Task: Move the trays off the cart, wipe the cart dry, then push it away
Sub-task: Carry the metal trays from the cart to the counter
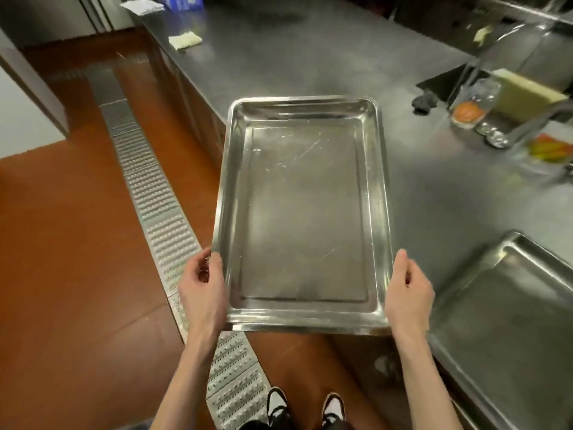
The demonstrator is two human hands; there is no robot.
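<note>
While a person stands at the corner of a long steel desk (310, 57), both hands grip a large rectangular metal tray (304, 212) by its long sides near the close end. The left hand (203, 290) clamps the left rim with the thumb on top, and the right hand (409, 293) clamps the right rim the same way. The tray is shallow, scratched and holds nothing; its far part lies over the desk corner while its near end juts out past the edge above the red-brown floor (62, 243). A second metal tray (511, 321), also with nothing in it, rests on the desk just to the right, partly cut off by the frame. Farther right sit a clear container (471, 110) with something orange inside, blurred, and a pale yellow block (524, 94). A folded pale cloth (185, 41) lies at the desk's far left edge. A studded metal drain grate (148, 187) runs along the floor, and black-and-white shoes (305, 408) show below.
</note>
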